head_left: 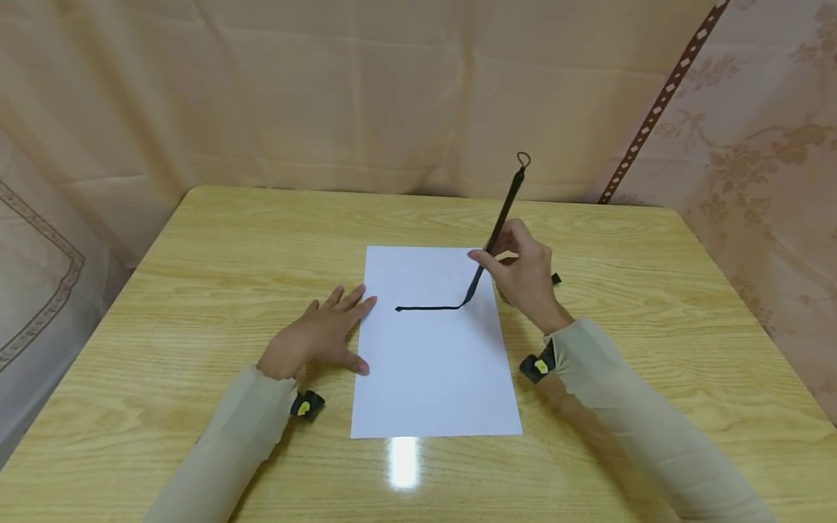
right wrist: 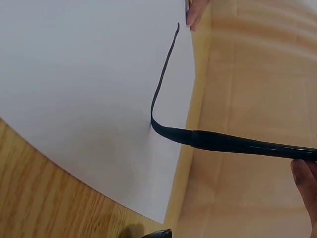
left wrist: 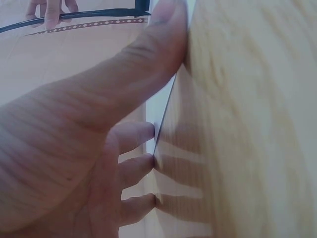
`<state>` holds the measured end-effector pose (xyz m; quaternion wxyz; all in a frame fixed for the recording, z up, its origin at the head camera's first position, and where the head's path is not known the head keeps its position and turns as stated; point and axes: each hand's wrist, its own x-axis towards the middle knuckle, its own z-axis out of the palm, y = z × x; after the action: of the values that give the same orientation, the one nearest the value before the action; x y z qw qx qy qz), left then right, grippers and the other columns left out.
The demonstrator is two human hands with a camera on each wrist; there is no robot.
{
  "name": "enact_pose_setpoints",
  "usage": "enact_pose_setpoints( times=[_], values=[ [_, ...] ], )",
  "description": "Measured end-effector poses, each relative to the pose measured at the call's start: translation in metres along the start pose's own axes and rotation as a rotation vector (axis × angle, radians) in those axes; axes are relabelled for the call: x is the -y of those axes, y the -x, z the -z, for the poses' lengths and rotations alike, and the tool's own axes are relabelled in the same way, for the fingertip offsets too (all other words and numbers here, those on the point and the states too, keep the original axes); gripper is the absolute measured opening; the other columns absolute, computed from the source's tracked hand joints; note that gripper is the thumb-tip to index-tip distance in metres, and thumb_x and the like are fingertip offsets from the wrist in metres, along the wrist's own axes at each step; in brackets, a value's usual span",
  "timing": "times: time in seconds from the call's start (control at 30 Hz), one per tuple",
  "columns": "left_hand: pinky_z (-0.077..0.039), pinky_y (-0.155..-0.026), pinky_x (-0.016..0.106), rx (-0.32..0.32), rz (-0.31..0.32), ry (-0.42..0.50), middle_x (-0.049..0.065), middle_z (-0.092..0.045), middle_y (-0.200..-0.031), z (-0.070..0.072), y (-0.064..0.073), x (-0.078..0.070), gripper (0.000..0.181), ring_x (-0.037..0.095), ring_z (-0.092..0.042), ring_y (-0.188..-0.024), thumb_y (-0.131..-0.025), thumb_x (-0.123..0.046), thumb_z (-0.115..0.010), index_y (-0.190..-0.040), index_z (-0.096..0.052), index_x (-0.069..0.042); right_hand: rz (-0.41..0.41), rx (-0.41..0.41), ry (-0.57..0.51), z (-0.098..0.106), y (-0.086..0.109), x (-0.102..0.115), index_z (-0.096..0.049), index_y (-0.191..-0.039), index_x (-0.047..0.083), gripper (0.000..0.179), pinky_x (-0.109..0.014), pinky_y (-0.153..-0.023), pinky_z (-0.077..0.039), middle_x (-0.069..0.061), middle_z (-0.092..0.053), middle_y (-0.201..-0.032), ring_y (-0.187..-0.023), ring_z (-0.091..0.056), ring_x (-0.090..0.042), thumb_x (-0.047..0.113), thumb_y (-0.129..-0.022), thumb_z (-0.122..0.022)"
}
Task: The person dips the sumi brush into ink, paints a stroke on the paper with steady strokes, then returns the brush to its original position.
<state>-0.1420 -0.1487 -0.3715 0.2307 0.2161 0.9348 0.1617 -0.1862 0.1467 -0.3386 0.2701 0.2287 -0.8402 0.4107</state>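
A white sheet of paper [head_left: 431, 378] lies on the table with a black ink line [head_left: 428, 309] running across its upper half. My right hand [head_left: 523, 272] pinches a dark calligraphy brush [head_left: 502, 214] by its handle, which leans to the right and ends in a hanging loop. In the right wrist view the wet bristles [right wrist: 168, 132] bend against the paper at the line's end. My left hand [head_left: 323, 334] is spread at the sheet's left edge, thumb and fingertips resting on the paper's margin and the wood beside it.
The wooden table [head_left: 229, 247] reaches to a beige curtain [head_left: 327, 94] behind it. A small black object [head_left: 556, 279] shows partly behind my right hand. Each wrist wears a small dark camera [head_left: 538, 365]. Patterned cloth [head_left: 771, 145] hangs at the right.
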Motion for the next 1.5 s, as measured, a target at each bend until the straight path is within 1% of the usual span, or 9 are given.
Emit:
enact_pose_setpoints(
  times=[0.37, 0.6, 0.93, 1.5],
  values=[
    [-0.006, -0.112, 0.066, 0.006, 0.007, 0.001, 0.009, 0.002, -0.162, 0.0, -0.0014, -0.001, 0.111, 0.039, 0.006, -0.147, -0.072, -0.043, -0.08, -0.155, -0.012, -0.015, 0.029, -0.005, -0.026, -0.0019, -0.0021, 0.0013, -0.055, -0.095, -0.005, 0.03, -0.004, -0.058, -0.046, -0.016, -0.067, -0.079, -0.07, -0.066, -0.024, 0.005, -0.078, -0.077],
    [-0.006, -0.112, 0.066, 0.007, 0.005, -0.001, 0.01, 0.002, -0.162, 0.0003, -0.0009, -0.0024, 0.111, 0.039, 0.006, -0.147, -0.072, -0.043, -0.08, -0.155, -0.012, -0.014, 0.011, -0.003, -0.045, -0.0031, -0.0017, 0.0022, -0.055, -0.095, -0.005, 0.03, -0.005, -0.059, -0.047, -0.015, -0.067, -0.08, -0.071, -0.066, -0.024, 0.005, -0.077, -0.077],
    [-0.006, -0.112, 0.066, 0.007, 0.009, 0.005, 0.009, 0.002, -0.162, 0.0002, -0.0011, -0.0032, 0.11, 0.039, 0.005, -0.147, -0.073, -0.043, -0.079, -0.155, -0.012, -0.015, -0.012, 0.013, -0.041, -0.0049, -0.0004, 0.002, -0.054, -0.096, -0.005, 0.034, -0.005, -0.061, -0.047, -0.014, -0.067, -0.082, -0.073, -0.067, -0.024, 0.007, -0.076, -0.079],
    [-0.006, -0.112, 0.066, 0.008, 0.022, 0.002, 0.009, 0.002, -0.162, 0.0009, -0.0011, -0.0046, 0.11, 0.038, 0.005, -0.147, -0.072, -0.042, -0.08, -0.155, -0.012, -0.015, -0.026, 0.016, -0.051, -0.0051, -0.0009, 0.0055, -0.055, -0.096, -0.004, 0.034, -0.006, -0.058, -0.047, -0.015, -0.067, -0.082, -0.073, -0.066, -0.023, 0.008, -0.076, -0.079]
  ],
)
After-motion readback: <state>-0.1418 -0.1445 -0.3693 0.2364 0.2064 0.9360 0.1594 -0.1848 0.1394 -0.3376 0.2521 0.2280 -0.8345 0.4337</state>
